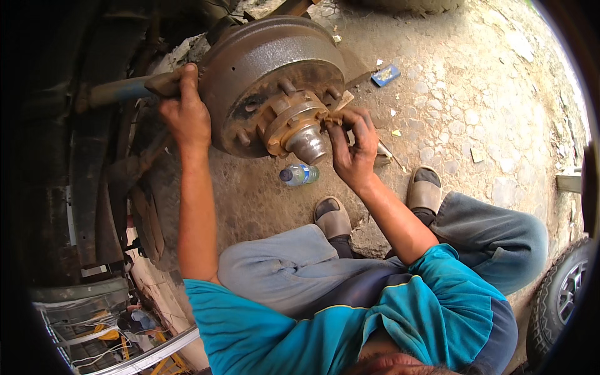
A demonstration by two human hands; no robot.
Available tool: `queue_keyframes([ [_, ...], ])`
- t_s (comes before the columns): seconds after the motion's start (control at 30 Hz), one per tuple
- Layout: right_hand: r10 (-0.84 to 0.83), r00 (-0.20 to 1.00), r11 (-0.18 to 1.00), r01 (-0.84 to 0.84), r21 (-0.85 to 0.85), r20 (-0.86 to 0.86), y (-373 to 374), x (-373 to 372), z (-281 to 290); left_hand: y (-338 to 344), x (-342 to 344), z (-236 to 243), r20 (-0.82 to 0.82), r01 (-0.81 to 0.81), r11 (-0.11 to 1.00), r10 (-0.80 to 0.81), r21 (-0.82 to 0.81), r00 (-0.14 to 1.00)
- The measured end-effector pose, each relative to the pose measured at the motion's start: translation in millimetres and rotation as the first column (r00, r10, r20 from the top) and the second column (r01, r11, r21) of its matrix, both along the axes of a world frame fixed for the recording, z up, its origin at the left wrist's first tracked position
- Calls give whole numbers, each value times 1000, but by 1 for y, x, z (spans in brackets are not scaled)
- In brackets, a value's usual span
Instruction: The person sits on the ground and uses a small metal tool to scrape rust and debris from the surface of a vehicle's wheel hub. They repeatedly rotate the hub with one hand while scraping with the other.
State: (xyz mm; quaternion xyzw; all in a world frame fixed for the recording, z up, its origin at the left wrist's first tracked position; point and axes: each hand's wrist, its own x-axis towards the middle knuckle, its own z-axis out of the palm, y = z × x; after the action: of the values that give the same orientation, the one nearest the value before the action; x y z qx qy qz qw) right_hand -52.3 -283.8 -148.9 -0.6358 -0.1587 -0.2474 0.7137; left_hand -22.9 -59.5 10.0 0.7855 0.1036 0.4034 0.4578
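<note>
A rusty brown brake drum (pixel 269 53) with a wheel hub (pixel 294 119) at its centre is mounted on the vehicle's axle in front of me. Several studs stand out around the hub, and a shiny metal cap (pixel 307 147) juts toward me. My left hand (pixel 187 119) grips the drum's left edge, thumb up along the side; its other fingers are hidden behind. At the hub's right side, my right hand (pixel 355 147) has its fingers bent and pinched together against the flange. Whatever small thing lies between them is hidden.
Below the hub a plastic water bottle (pixel 300 175) lies on the stony ground. A blue box (pixel 385 75) sits farther back at right. Dark vehicle parts (pixel 94 169) fill the left side. A tyre (pixel 559 300) stands at lower right, beyond my bent knee.
</note>
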Motion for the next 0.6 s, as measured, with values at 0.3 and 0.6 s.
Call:
queue_keyframes([
  [0.3,-47,999,999,47,-1,14,7,-1,-7,-4,-1,2,-27,-12,999,13,35,1000],
  [0.6,-118,992,990,121,-75,41,3,0,-6,-6,-2,2,-36,-15,1000,15,15,999],
])
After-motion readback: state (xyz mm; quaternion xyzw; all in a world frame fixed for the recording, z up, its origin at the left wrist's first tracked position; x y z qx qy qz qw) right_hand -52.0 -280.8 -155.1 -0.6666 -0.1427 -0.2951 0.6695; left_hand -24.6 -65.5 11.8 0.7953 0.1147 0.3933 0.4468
